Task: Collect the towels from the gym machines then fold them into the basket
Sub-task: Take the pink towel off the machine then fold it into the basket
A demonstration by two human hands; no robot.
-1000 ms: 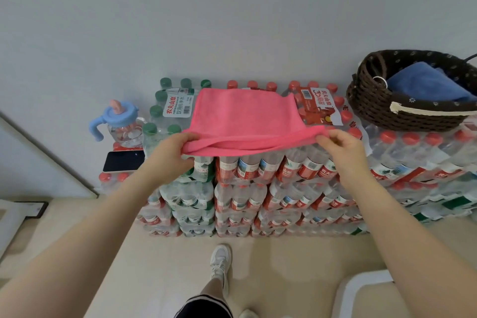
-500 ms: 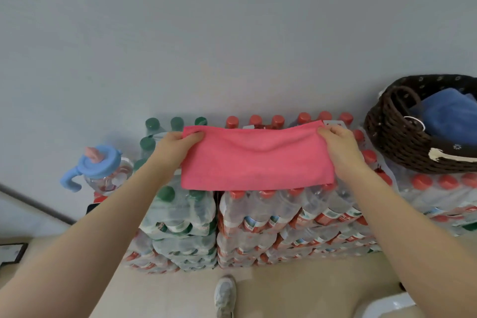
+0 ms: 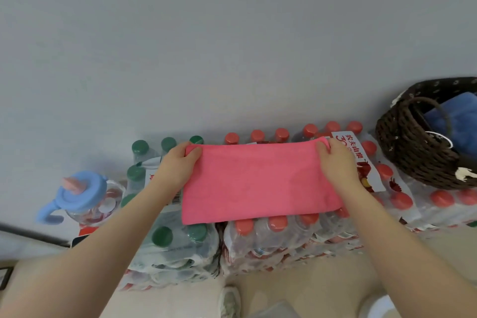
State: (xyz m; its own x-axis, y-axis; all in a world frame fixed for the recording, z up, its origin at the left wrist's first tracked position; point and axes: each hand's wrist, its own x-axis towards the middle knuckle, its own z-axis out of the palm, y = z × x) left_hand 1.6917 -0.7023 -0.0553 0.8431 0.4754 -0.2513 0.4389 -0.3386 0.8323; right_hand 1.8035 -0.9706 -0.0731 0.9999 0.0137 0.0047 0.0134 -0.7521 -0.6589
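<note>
Pink towel point(image 3: 258, 181) folded flat on stacked water-bottle packs point(image 3: 278, 237) | left hand point(image 3: 178, 165), right hand point(image 3: 335, 162) fingers pinching far corners | align edges, smooth, halve again | wicker basket point(image 3: 413, 152) right, blue towel point(image 3: 456, 116) inside

The single head camera looked forward and down from close above stacked bottle packs point(image 3: 271, 237) against a wall point(image 3: 232, 33); its wide lens probably bent the edges.
</note>
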